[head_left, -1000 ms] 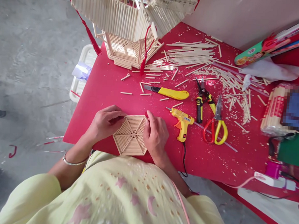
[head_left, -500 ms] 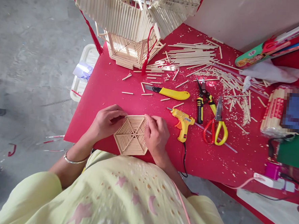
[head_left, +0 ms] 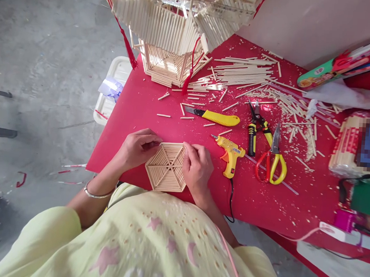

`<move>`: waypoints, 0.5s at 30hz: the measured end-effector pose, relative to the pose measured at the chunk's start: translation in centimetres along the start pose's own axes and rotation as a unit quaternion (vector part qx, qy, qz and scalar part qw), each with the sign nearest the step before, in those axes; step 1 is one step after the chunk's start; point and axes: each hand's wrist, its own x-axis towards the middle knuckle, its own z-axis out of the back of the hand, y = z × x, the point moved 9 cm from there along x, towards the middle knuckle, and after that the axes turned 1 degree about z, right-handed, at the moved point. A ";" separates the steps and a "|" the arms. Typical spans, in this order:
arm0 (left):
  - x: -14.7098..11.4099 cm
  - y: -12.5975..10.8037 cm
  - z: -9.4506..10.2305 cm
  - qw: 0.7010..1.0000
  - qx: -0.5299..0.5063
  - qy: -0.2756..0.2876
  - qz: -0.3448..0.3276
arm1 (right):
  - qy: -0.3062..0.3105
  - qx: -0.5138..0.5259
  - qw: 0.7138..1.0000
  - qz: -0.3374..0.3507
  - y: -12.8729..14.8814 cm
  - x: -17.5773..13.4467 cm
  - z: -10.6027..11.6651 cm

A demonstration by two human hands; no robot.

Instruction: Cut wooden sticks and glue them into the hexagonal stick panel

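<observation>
A hexagonal panel of thin wooden sticks [head_left: 166, 180], with spokes meeting at its middle, lies at the near edge of the red table. My left hand [head_left: 141, 149] has its fingers closed at the panel's upper left corner. At the upper right corner, my right hand [head_left: 198, 164] pinches the rim between thumb and forefinger. Right of that hand lies a yellow hot glue gun [head_left: 232, 154] with a clear glue stick in its back. A yellow utility knife [head_left: 217, 116] is beyond the panel.
A lantern-like stick structure [head_left: 160, 28] with red tassels stands at the back. Loose sticks [head_left: 245, 71] and shavings cover the table's far right. Pliers-like cutters [head_left: 257, 126] and red-yellow scissors [head_left: 273, 156] lie beside the glue gun. A power strip [head_left: 339, 231] sits at the right.
The camera view has shifted slightly, so the table and tools appear further right. Both hands stay at the hexagonal panel's upper corners with little visible movement.
</observation>
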 end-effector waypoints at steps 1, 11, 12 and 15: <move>0.0 0.1 0.0 1.000 -0.002 -0.001 0.005 | 0.000 -0.001 1.000 0.000 0.0 0.0 0.0; 0.0 -0.1 0.1 1.000 -0.002 0.000 -0.016 | -0.013 0.012 1.000 0.005 0.1 0.0 0.1; 0.0 -0.2 0.1 1.000 -0.002 0.000 -0.018 | -0.011 0.012 1.000 0.004 0.1 0.0 0.1; 0.0 -0.2 0.1 1.000 -0.006 0.002 -0.022 | -0.008 0.011 1.000 0.002 0.1 0.0 0.1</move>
